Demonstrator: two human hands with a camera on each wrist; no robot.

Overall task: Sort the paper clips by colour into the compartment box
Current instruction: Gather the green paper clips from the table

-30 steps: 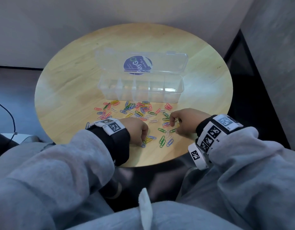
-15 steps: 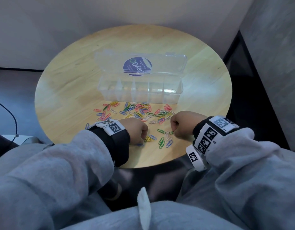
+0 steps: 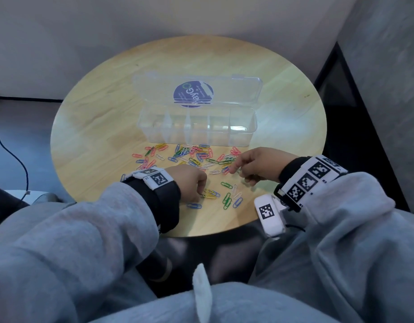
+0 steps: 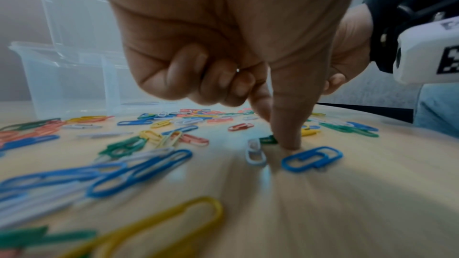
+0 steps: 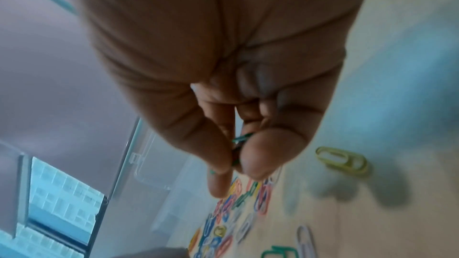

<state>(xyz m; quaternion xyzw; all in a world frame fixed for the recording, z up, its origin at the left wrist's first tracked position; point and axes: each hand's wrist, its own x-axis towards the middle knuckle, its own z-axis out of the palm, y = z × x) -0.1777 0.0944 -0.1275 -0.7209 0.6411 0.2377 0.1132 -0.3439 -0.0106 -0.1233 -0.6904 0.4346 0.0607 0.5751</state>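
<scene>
The right hand pinches a green clip between thumb and fingers above the clips strewn on the bench before the open, clear box. The left hand is curled, holding nothing, its thumb tip pressed to the bench beside a blue clip.

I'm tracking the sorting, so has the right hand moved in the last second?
Yes. The right hand has lifted off the table and shifted toward the clear box, pinching a green paper clip.

Mirrored, partly legible "ayG" on the round blue sticker of the box lid
</scene>
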